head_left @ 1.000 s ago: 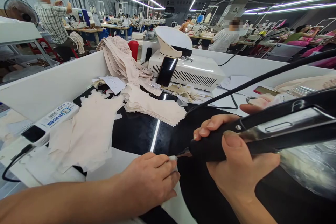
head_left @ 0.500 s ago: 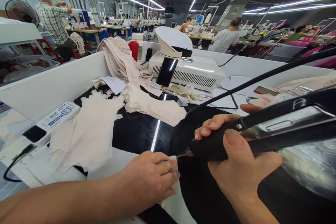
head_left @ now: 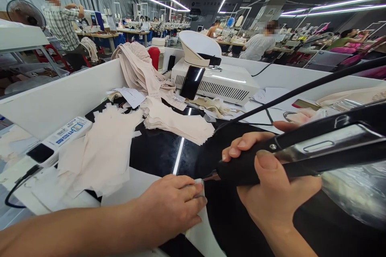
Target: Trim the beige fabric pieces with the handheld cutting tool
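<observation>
Low in the middle, my left hand (head_left: 177, 204) presses its bent fingers together around a small pale piece (head_left: 199, 181), mostly hidden under the fingertips, above a white sheet (head_left: 205, 229). My right hand (head_left: 271, 180) wraps around a black corded hand tool (head_left: 241, 168) with a silver lever along its body. The tool's thin metal tip (head_left: 212, 176) reaches the edge of the pale piece by my left fingertips; whether it touches is hard to tell. A fanned stack of beige cut fabric (head_left: 177, 122) lies beyond my hands, and more fabric pieces (head_left: 105, 148) lie to the left.
A white vented box (head_left: 214, 82) stands at the back with a phone (head_left: 193, 82) leaning on it. A black cable (head_left: 301, 88) crosses the right side. White side panels (head_left: 60, 100) edge the table. A clear plastic bag (head_left: 352, 196) lies right. People work at machines beyond.
My right hand and the tool have shifted slightly left, bringing the tip closer to the pale piece. My left hand stays in nearly the same place.
</observation>
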Tool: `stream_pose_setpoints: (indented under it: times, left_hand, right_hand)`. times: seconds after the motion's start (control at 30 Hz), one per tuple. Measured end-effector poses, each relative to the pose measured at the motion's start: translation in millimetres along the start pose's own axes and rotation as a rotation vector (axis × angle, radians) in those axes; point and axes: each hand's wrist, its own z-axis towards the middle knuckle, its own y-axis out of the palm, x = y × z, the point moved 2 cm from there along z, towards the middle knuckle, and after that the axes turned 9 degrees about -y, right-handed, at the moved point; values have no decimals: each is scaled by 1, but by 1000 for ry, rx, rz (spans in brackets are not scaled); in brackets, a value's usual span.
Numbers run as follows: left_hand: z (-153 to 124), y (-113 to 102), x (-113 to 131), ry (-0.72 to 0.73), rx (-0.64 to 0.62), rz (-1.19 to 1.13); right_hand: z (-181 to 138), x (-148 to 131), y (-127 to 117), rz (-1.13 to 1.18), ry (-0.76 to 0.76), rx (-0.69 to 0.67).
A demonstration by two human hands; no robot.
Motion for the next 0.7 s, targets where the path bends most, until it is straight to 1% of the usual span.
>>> stream_pose_setpoints:
  times: [0.17,0.3,0.47,0.6,0.7]
  left_hand:
    - [-5,5,0,-23,-33,11]
    - [-5,4,0,-21,3,-11]
    - [-4,3,1,-24,-23,-22]
    - [-3,1,0,-38,-9,-32]
    - [-3,1,1,-39,-19,-36]
  right_hand:
    - [1,-1,0,-21,6,7]
    - [-2,0,-1,-26,-21,-23]
    - [-2,1,0,-15,-18,-23]
    - [-1,1,2,8,14,10]
    - [-2,1,3,4,-4,-3]
